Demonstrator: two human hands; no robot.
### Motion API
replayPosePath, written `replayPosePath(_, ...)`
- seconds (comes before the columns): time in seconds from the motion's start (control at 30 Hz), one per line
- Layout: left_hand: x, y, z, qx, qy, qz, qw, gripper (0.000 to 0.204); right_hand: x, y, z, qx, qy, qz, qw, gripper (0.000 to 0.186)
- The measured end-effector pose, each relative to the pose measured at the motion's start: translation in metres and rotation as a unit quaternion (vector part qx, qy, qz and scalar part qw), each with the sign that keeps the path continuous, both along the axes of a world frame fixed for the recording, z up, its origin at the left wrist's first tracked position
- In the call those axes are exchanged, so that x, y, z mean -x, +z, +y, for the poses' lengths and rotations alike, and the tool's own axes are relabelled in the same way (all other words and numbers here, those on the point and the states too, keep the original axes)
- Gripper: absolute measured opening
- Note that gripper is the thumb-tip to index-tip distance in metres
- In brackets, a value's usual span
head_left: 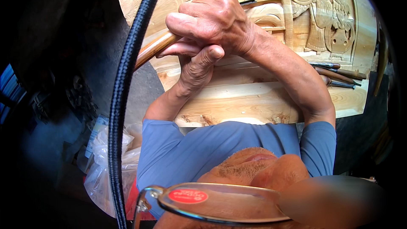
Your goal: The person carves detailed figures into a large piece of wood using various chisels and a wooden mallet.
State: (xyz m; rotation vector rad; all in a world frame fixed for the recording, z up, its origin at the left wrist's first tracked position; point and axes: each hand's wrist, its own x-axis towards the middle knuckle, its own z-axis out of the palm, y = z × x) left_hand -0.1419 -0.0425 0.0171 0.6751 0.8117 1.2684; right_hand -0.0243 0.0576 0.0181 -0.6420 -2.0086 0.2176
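Observation:
My right hand (212,21) is closed round the wooden handle of a carving chisel (157,48). The handle sticks out toward the lower left, and a dark metal blade shows past the knuckles at the upper right. My left hand (197,68) is tucked just under the right one, thumb up against it, closed about the same tool; most of its fingers are hidden. Both hands are over a pale wood panel (237,97) carved in relief, with figures (316,12) at the right and curved shapes (265,15) behind my right wrist.
Several chisels with wooden handles (339,74) lie on the panel beyond my right forearm. A black braided cable (116,123) runs down the left of the view. Clear plastic bags (101,157) sit at the lower left, and grey floor (106,59) shows past the panel's curved edge.

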Motion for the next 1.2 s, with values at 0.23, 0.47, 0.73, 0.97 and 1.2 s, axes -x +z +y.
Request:
replayPosePath(0.23, 0.0, 0.001, 0.0, 0.023, -0.004, -0.006, 1.0, 0.074, -0.001, -0.003, 0.0, 0.001, -0.005, 0.002, 1.0, 0.056)
replayPosePath(0.47, 0.0, 0.003, 0.003, 0.036, -0.008, 0.013, 0.999, 0.08, -0.005, -0.001, 0.001, 0.034, 0.007, -0.018, 0.999, 0.054)
replayPosePath(0.73, 0.004, -0.005, 0.007, 0.04, -0.053, 0.053, 0.996, 0.09, -0.015, -0.006, 0.005, 0.006, -0.017, -0.013, 1.0, 0.052)
replayPosePath(0.97, -0.001, -0.02, 0.0, -0.037, 0.004, 0.098, 0.994, 0.096, -0.008, -0.003, -0.001, 0.005, 0.013, -0.02, 1.0, 0.055)
replayPosePath(1.2, 0.001, -0.026, -0.005, -0.054, 0.02, 0.088, 0.994, 0.095, -0.003, -0.001, -0.004, 0.009, 0.027, -0.01, 1.0, 0.052)
